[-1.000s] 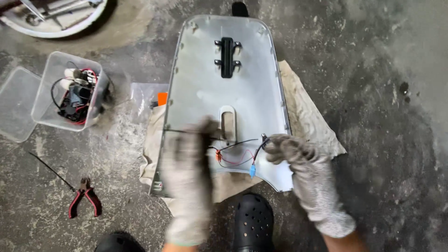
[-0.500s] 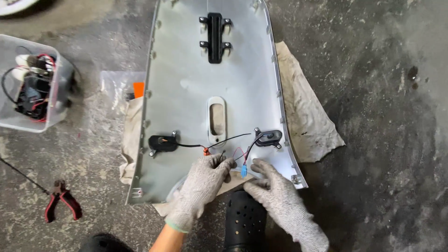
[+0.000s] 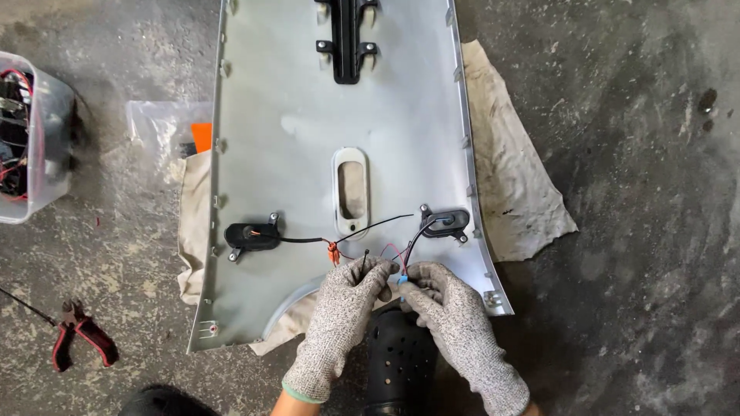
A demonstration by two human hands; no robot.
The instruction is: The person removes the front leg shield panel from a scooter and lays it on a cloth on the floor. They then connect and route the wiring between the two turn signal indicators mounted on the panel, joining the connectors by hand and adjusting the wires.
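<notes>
**Joining the wire ends on the panel**

Both gloved hands, left hand (image 3: 343,308) and right hand (image 3: 447,312), pinch thin wires (image 3: 385,254) between their fingertips, just above the grip the grey panel (image 3: 308,139). Keep slack; hold ends steady, close together.

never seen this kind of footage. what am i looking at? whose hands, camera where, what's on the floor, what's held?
One camera, worn on a person's head, looks down at their own gloved hands. On the concrete floor lies a grey panel, inner side up, on a rag. Two small black fittings on the panel have thin wires. The left hand and right hand pinch those wires together at the panel's near edge. To the left are red-handled pliers, a clear tub of parts and a plastic bag. A black shoe shows between the arms.
</notes>
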